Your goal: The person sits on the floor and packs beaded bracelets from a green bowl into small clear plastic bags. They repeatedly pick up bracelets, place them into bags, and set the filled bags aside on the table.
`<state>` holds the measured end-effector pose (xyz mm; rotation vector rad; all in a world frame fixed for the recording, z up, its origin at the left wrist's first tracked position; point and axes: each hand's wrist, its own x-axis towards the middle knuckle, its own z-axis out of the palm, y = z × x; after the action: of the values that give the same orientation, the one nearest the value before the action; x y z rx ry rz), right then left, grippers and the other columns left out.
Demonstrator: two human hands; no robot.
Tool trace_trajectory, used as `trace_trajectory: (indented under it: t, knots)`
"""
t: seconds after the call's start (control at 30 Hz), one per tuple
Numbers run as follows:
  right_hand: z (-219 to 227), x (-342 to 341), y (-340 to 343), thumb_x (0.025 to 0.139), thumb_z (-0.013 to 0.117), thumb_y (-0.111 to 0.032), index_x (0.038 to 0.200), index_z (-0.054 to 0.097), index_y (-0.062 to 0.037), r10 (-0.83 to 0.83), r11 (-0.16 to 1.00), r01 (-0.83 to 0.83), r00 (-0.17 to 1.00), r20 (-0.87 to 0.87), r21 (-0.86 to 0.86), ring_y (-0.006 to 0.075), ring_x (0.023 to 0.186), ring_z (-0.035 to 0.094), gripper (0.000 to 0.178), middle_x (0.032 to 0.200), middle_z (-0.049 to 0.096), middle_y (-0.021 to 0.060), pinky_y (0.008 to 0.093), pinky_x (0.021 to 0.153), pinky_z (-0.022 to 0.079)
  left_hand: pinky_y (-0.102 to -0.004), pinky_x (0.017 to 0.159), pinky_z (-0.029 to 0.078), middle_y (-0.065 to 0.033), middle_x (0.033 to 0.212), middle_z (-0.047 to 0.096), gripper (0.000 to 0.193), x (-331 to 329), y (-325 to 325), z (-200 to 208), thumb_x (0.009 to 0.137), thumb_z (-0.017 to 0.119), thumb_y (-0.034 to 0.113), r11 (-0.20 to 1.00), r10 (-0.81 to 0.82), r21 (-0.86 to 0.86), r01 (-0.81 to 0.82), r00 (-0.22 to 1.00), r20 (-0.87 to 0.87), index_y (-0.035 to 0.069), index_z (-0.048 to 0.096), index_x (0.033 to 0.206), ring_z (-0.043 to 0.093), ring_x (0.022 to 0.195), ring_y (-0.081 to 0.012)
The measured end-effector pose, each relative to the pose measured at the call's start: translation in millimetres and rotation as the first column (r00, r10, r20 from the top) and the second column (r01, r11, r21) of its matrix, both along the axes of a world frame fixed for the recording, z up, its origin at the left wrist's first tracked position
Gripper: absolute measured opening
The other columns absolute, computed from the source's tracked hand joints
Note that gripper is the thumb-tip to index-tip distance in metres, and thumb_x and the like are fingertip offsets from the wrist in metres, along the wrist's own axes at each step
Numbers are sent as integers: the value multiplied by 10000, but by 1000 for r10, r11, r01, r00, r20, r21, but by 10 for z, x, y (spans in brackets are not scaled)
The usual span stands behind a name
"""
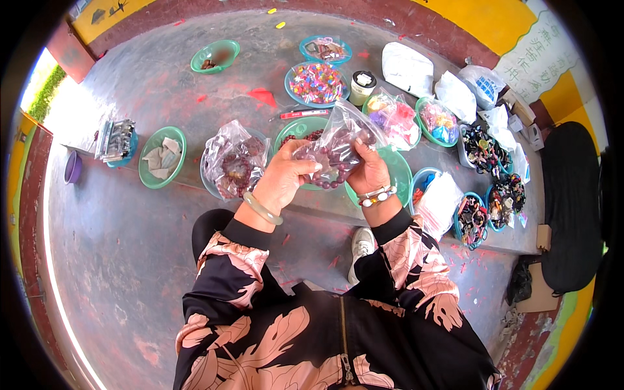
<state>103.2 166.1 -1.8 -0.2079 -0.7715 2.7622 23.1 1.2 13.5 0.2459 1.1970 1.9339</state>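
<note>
Between my two hands is a clear plastic bag (343,130) with dark red beaded bracelets (331,175) in or against it; which beads lie inside is hard to tell. My left hand (281,174) is closed on the bag's left side, thumb pointing inward. On the other side, the fingers of my right hand (370,170) grip the bag near its upper edge. Below them sit a green basin (400,170) and another green basin (283,133) holding more dark red beads. To the left, a bowl holds a plastic bag of beaded bracelets (236,162).
Further left stand a green basin (144,170) with pale cloth-like pieces and a purple bowl (73,168). Beyond are a blue bowl (290,78) of colourful small pieces, a lidded cup (362,88) and a red pen-like item (304,114). Several basins and white bags (407,68) crowd the right.
</note>
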Motion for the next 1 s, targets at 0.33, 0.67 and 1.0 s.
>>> trace_trajectory:
  t: [0.33,0.67,1.0]
  knots:
    - [195,114,19,876,575,-104,1212,477,-29,233,932,-274,954,187,236,190,995,580,357,1091,591,73,343,858,481,-243,804,434,-17,1010,594,346,106,-4,265,823,648,108,973,-191,104,207,971,-140,8,535,1135,552,916,-99]
    - [92,75,51,864,603,-104,1098,566,-14,81,904,-168,970,230,392,141,888,602,254,990,623,38,291,775,500,-257,829,446,-36,1032,610,248,118,57,70,885,577,119,977,62,207,-50,997,-53,-14,576,1094,566,934,-109]
    - [-8,66,52,877,597,-157,1005,636,-10,-11,938,-65,976,218,340,121,807,606,200,910,648,33,246,718,484,-250,780,454,-61,998,618,318,75,-4,-30,955,454,228,981,181,56,-186,776,-604,-39,567,1087,568,900,-114]
